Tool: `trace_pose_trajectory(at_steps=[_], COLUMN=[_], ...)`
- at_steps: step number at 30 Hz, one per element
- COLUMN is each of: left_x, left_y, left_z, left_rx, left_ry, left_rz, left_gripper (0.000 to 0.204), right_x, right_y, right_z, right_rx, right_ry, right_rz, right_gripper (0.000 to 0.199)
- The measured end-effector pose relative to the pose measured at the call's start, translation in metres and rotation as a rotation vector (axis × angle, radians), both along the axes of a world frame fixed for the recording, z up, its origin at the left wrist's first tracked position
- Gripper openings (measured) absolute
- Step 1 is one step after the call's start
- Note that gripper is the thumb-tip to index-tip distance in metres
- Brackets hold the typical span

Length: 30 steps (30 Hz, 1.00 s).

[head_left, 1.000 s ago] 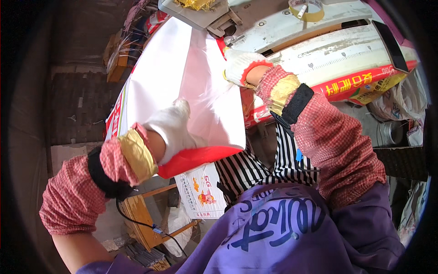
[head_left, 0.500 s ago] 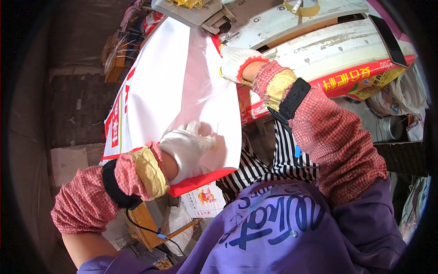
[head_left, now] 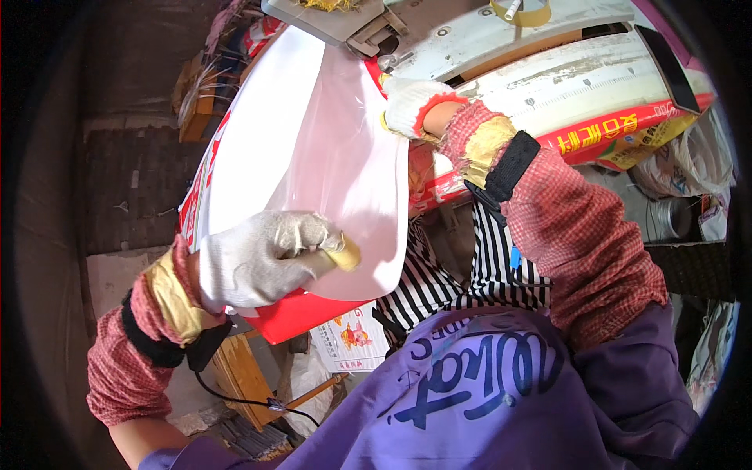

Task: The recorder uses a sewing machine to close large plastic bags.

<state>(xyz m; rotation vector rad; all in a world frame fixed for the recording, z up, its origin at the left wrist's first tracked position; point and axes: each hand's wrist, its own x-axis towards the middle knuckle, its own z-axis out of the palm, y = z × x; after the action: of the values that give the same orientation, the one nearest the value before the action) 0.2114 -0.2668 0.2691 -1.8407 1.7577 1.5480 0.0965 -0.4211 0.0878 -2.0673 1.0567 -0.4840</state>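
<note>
A large white sack (head_left: 286,141) with red print slants from the machine toward my lap; a thin, translucent pinkish liner (head_left: 345,157) shows on it. My left hand (head_left: 270,254), in a white glove with a yellow-wrapped fingertip, is over the sack's near left part. Its fingers are curled and pressed together; whatever may be between them is hidden. My right hand (head_left: 415,106), gloved in white with a red cuff, grips the sack's far right edge beside the sewing machine (head_left: 329,31). That hand's fingertips are partly hidden.
A pale worktable (head_left: 587,86) with a printed ruler scale fills the upper right, bordered by a red and yellow printed strip (head_left: 603,137). On it are a tape roll (head_left: 523,14) and a dark flat slab (head_left: 666,69). Clear plastic bags (head_left: 681,164) hang at the right.
My left hand has moved left and turned; its fingers went from flatter on the sack to curled. The sack's near edge has shifted, showing more red. My right hand has barely moved.
</note>
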Motion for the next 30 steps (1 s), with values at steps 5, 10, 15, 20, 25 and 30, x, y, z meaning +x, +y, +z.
trace_pose_trajectory(at_steps=[5, 10, 15, 20, 25, 30], left_x=[-0.041, -0.064, -0.089, -0.096, -0.122, -0.125], left_y=[-0.005, 0.019, 0.031, 0.004, 0.022, 0.024], left_z=[0.033, -0.020, -0.037, -0.014, -0.019, -0.033], left_rx=[0.304, 0.368, 0.158, 0.386, 0.456, 0.188], left_ry=[-0.498, -0.609, -0.539, -0.725, -0.572, -0.629], left_rz=[-0.778, -1.171, -1.074, -1.019, -1.193, -0.746], left_gripper=[0.051, 0.024, 0.020, 0.026, 0.019, 0.015], right_x=[0.007, 0.008, 0.019, 0.039, 0.045, 0.032], right_y=[-0.001, 0.008, 0.045, 0.056, 0.052, 0.045], right_z=[0.005, 0.025, 0.054, 0.016, 0.033, 0.031], right_rx=[0.026, 0.076, -0.103, -0.435, -0.246, -0.202], right_ry=[0.064, 0.093, 0.527, 0.566, 0.589, 0.590], right_rz=[-0.007, -0.090, -0.029, -0.231, -0.084, -0.222], right_gripper=[0.037, 0.039, 0.034, 0.038, 0.030, 0.027])
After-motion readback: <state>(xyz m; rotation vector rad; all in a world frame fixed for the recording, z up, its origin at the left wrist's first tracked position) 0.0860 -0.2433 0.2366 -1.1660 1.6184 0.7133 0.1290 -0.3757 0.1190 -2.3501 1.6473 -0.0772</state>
